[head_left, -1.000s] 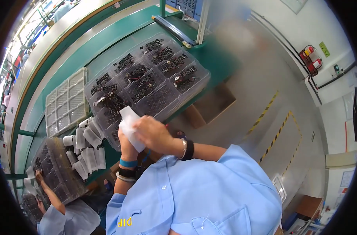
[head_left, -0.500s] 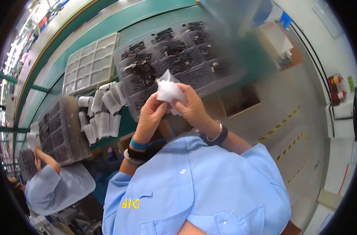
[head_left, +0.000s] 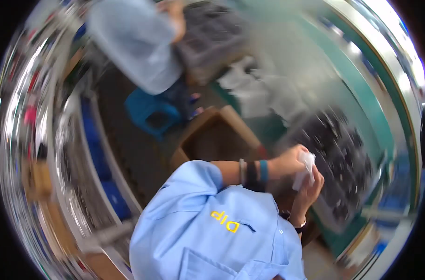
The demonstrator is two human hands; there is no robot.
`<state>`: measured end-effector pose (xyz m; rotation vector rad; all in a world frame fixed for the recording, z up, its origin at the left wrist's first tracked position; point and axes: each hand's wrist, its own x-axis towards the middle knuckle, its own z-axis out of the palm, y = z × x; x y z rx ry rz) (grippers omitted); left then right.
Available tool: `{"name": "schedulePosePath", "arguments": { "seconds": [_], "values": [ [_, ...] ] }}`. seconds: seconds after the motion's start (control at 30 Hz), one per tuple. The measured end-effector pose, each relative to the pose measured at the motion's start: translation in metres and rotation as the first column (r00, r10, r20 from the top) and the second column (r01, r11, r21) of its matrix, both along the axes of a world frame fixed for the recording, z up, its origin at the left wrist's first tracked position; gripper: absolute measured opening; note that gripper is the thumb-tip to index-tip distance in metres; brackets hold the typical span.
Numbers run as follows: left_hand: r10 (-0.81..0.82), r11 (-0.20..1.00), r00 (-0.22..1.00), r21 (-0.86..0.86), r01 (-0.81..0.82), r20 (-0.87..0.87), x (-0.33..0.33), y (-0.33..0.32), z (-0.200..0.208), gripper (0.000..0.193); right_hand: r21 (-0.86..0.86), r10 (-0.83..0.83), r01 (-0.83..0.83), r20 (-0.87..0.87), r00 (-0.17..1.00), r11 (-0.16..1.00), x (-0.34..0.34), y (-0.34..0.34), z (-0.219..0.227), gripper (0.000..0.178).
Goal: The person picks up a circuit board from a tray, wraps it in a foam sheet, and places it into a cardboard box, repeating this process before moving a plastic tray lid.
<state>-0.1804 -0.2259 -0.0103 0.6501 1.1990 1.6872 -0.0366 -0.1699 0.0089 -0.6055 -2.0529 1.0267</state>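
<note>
A crumpled white soft wrapper [head_left: 307, 160] is held between both of my hands, right of the middle of the view. My left hand [head_left: 287, 162], with a teal band at its wrist, is closed on the wrapper's upper side. Fingers of my right hand [head_left: 311, 190] close on it from below. Whatever may be inside the wrapper is hidden. Just beyond my hands lies a grey compartment tray [head_left: 323, 214] of small dark parts, blurred by motion. Loose white pouches [head_left: 254, 98] lie on the green bench on its far side.
An open cardboard box [head_left: 242, 127] stands beside my left forearm, with a blue stool [head_left: 151, 114] behind it. A co-worker's blue sleeve [head_left: 133, 37] and hand [head_left: 176, 18] are at another compartment tray [head_left: 210, 58]. Blue bins [head_left: 98, 156] line a rack at left.
My view has swung left, so the bench and tray now sit at the right and the co-worker at the upper left. Both hands still hold the white wrapper.
</note>
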Motion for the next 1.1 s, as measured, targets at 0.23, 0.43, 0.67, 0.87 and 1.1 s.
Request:
{"name": "schedulePosePath", "arguments": {
  "seconds": [0.23, 0.43, 0.67, 0.87, 1.1],
  "values": [
    [0.446, 0.891, 0.874, 0.001, -0.455, 0.191, -0.025, -0.092, 0.009, 0.058, 0.088, 0.521, -0.538, 0.163, 0.838, 0.838, -0.085, 0.003, -0.026, 0.031],
    [0.734, 0.67, 0.657, -0.024, -0.742, 0.173, -0.038, -0.167, 0.003, 0.053, 0.17, 0.758, -0.784, 0.201, 0.621, 0.597, -0.137, -0.076, -0.012, 0.035],
    [0.768, 0.627, 0.6, 0.076, -0.775, -0.223, -0.031, -0.204, -0.016, 0.046, -0.639, 0.871, -0.639, 0.102, 0.48, 0.427, -0.148, -0.095, 0.0, 0.04],
    [0.734, 0.632, 0.59, 0.022, -0.774, -0.335, -0.017, -0.209, -0.025, 0.046, -0.489, 0.862, -0.712, 0.331, 0.383, 0.504, -0.149, -0.099, -0.033, 0.035],
    [0.532, 0.77, 0.674, -0.038, -0.637, -0.512, -0.032, -0.198, -0.04, 0.036, -0.367, 0.698, -0.599, 0.279, 0.659, 0.712, -0.111, -0.096, -0.091, 0.031]
  ]
}}
